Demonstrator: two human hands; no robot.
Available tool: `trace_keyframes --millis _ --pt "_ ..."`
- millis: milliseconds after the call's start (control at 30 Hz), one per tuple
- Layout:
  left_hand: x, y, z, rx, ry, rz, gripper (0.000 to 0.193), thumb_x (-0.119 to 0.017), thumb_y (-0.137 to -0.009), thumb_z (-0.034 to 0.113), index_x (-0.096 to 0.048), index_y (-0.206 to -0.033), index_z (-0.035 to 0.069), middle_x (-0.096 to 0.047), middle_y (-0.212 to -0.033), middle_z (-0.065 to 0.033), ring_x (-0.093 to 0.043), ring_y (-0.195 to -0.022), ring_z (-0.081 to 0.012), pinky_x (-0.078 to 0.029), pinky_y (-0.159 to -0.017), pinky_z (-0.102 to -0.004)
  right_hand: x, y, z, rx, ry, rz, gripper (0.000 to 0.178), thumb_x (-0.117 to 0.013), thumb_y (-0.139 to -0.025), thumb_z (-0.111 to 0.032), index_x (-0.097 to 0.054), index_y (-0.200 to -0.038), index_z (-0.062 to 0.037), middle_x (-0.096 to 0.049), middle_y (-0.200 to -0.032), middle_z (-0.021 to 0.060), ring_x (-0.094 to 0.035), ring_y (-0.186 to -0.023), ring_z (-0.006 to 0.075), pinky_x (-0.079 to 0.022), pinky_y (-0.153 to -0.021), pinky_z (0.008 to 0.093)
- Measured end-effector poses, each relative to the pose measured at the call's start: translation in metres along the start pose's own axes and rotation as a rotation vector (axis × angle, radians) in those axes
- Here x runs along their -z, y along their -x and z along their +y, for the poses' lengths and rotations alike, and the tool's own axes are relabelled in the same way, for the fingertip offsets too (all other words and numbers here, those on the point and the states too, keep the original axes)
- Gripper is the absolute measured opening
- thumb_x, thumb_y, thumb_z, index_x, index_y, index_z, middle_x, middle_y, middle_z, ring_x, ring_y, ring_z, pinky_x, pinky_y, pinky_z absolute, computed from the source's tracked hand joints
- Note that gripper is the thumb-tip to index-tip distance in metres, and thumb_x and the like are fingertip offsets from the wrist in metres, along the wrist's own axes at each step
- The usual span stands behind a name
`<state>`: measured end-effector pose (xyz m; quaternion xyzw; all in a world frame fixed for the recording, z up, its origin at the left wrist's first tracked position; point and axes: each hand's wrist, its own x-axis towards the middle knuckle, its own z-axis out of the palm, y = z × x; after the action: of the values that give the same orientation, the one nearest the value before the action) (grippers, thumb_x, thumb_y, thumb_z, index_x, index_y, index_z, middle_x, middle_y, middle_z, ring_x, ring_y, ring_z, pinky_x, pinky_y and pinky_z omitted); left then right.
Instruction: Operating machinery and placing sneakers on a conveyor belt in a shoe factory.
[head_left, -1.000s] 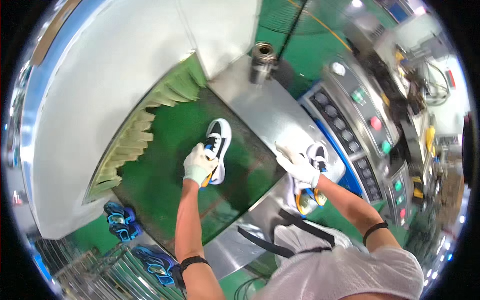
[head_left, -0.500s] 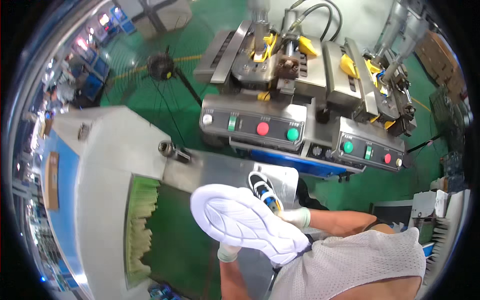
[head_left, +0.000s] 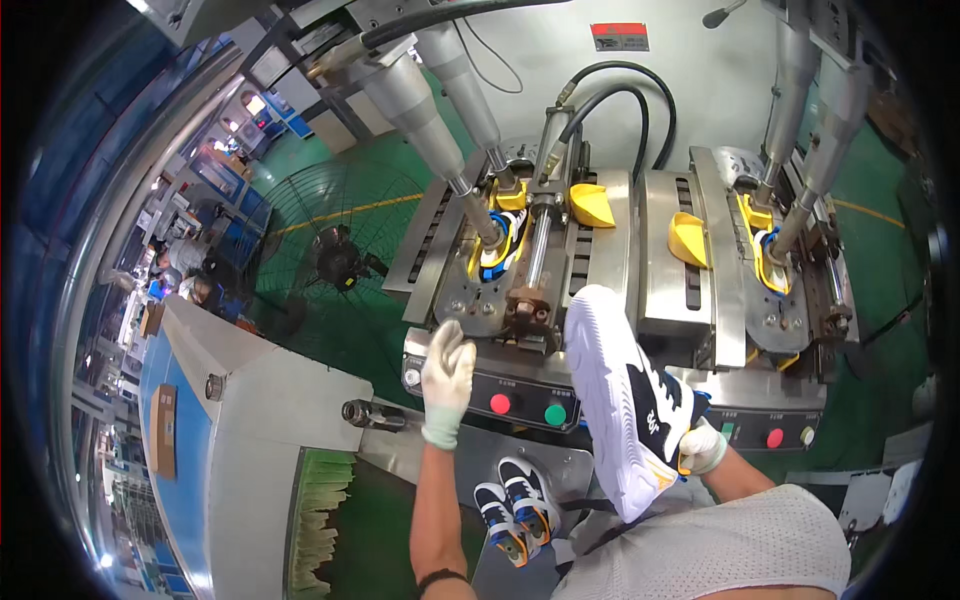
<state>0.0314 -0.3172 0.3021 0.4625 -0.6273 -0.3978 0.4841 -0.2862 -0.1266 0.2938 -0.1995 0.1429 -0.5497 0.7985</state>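
My right hand (head_left: 704,447), in a pale glove, grips a sneaker (head_left: 655,405) at its heel. The sneaker has a thick white sole, turned to the left, and a black and white upper with blue and orange touches. Its toe points up in front of the machine. My gloved left hand (head_left: 447,375) holds nothing and is open, raised in front of the left control panel (head_left: 530,398); whether it touches the panel I cannot tell. Below, two smaller strapped sneakers, one (head_left: 493,512) beside the other (head_left: 528,495), lie on a metal shelf (head_left: 575,470).
On the machine, a shoe (head_left: 505,245) sits under the left metal rods and another shoe (head_left: 768,262) under the right ones. Yellow pads (head_left: 592,205) lie between the stations. At left stand a wire fan (head_left: 338,255) and a grey cabinet (head_left: 245,430) with green bristles (head_left: 322,510).
Both hands were on the sneaker, sole up above the shelf. My left hand has let go and risen to the panel; my right hand has lifted and tilted the sneaker. The view has shifted.
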Motion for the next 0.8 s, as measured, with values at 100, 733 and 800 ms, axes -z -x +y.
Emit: trace_keyframes --millis 100,733,800 --pt "-0.029 -0.089 -0.028 0.023 -0.031 0.027 0.057 -0.064 -0.095 0.009 -0.039 -0.143 -0.007 -0.05 -0.141 -0.026 -0.053 -0.13 -0.0299 -0.044 -0.108 -0.0371 0.03 0.009 -0.012 0.124 0.003 0.112 0.083 -0.081 -0.069 -0.009 -0.045 -0.142 0.0028 -0.061 -0.133 0.019 -0.062 -0.119 0.0316 -0.048 -0.105 0.0426" --pt "-0.097 -0.246 -0.192 -0.054 -0.283 0.046 0.043 -0.081 -0.078 0.029 -0.067 -0.11 0.004 -0.073 -0.104 -0.0164 -0.069 -0.103 -0.0328 -0.052 -0.09 -0.0405 0.027 0.024 0.002 0.354 0.178 0.626 0.09 -0.09 -0.069 -0.019 -0.043 -0.144 -0.0041 -0.058 -0.134 0.0076 -0.058 -0.121 0.024 -0.048 -0.104 0.04" --pt "-0.092 -0.247 -0.192 -0.088 -0.475 0.114 0.036 -0.082 -0.078 0.023 -0.068 -0.105 0.004 -0.073 -0.097 -0.016 -0.071 -0.094 -0.0304 -0.054 -0.082 -0.0387 0.03 0.014 0.007 0.426 0.186 0.685 0.053 -0.08 -0.072 -0.003 -0.059 -0.121 -0.0009 -0.069 -0.101 0.0098 -0.067 -0.094 0.0214 -0.053 -0.088 0.0348"
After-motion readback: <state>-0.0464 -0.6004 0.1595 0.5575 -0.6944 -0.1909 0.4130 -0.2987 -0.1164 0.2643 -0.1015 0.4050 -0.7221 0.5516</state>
